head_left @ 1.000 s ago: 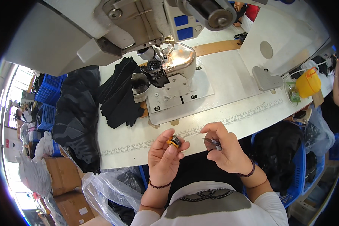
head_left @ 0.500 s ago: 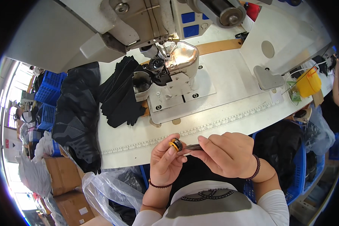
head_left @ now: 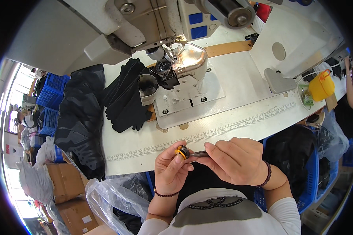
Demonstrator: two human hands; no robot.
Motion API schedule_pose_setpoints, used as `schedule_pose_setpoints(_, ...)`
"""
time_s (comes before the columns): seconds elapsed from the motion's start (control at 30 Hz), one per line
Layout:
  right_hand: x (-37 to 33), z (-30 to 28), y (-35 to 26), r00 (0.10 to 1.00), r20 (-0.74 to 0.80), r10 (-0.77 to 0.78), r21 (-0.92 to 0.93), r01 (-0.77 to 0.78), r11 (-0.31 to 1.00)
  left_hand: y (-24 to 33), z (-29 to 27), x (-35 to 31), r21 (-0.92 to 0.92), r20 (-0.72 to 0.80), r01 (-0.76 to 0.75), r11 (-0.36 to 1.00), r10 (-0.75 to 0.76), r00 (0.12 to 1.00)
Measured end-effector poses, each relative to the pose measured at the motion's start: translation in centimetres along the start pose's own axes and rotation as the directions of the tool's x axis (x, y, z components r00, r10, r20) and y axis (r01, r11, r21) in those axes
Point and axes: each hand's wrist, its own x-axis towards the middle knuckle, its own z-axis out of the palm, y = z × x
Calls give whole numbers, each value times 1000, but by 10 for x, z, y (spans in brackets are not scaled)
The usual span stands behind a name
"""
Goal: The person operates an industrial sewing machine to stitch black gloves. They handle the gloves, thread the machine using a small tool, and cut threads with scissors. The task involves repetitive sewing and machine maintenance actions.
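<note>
Just past the table's near edge, my left hand pinches a small round bobbin case, black with a yellow-orange ring, between thumb and fingers. My right hand is closed around a slim dark metal tool. The tool points left and its tip meets the side of the bobbin case; its exact kind is unclear, as the fingers cover most of it. Beyond my hands stands a sewing machine with a metal cover swung open beside its round hook.
Dark fabric pieces fan out left of the machine, beside a larger black garment. A printed ruler runs along the white table. At right are a yellow container and a blue crate; plastic sheeting hangs lower left.
My left hand has shifted very slightly left, and the bobbin case has turned a little, showing more of its yellow ring. My right hand and the tool have barely moved.
</note>
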Motion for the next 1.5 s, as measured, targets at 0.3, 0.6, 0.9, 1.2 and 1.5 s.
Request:
schedule_pose_setpoints(0.3, 1, -1, 0, 1000, 8, 18, 36, -18, 999, 1, 3, 0, 23, 6, -9, 1000, 9, 1000)
schedule_pose_setpoints(0.6, -1, 0, -1, 1000, -1, 13, 13, -13, 1000, 1, 4, -1, 48, -25, -5, 999, 7, 1000)
schedule_pose_setpoints(0.9, 0, -7, -1, 998, 66, -22, -61, 26, 998, 6, 11, -3, 428, -68, -52, 902, 89, 994)
schedule_pose_setpoints(1.2, 0, -8, -3, 982, 105, 157, 177, -174, 969, 9, 15, -4, 553, 7, -113, 825, 132, 991)
schedule_pose_setpoints(1.5, 5, -19, -1, 840, 389, 377, 455, -532, 714, 7, 16, -5, 673, 84, -191, 715, 183, 980)
